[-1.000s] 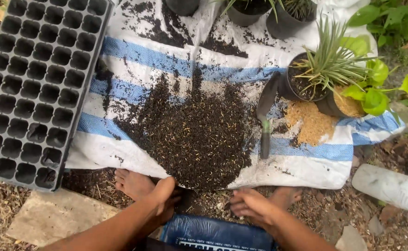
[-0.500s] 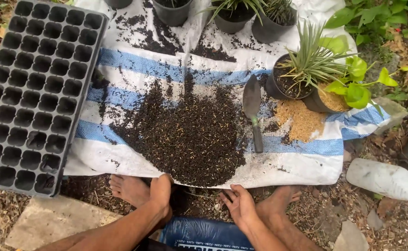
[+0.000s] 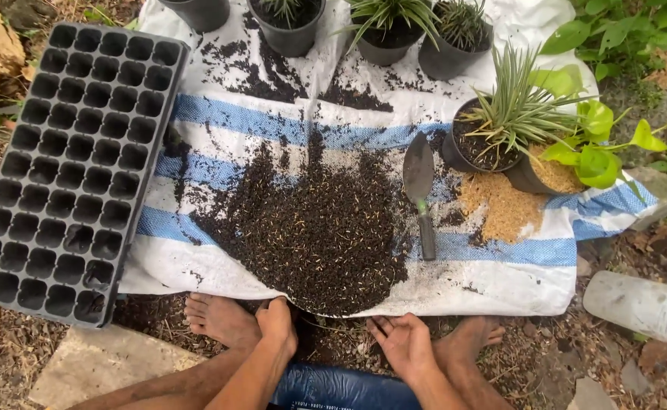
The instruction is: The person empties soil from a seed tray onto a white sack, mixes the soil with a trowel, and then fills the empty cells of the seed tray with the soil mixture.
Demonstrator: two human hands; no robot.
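Striped sack [image 3: 500, 281]; soil pile [image 3: 318, 228] just beyond both hands' fingers [image 3: 383, 328]

The top edge cuts off the four black pots [image 3: 288, 30] at the far side of the white-and-blue sack [image 3: 500, 281], so their plants show only in part. The blue bag [image 3: 341, 387] between the person's knees runs off the bottom edge, as do both forearms. The left hand [image 3: 279, 323] shows only its back, its fingertips lost at the soil heap [image 3: 318, 228]. The pale bottle [image 3: 641, 304] is cut by the right edge. The seedling tray [image 3: 75, 167] hides the ground beneath.
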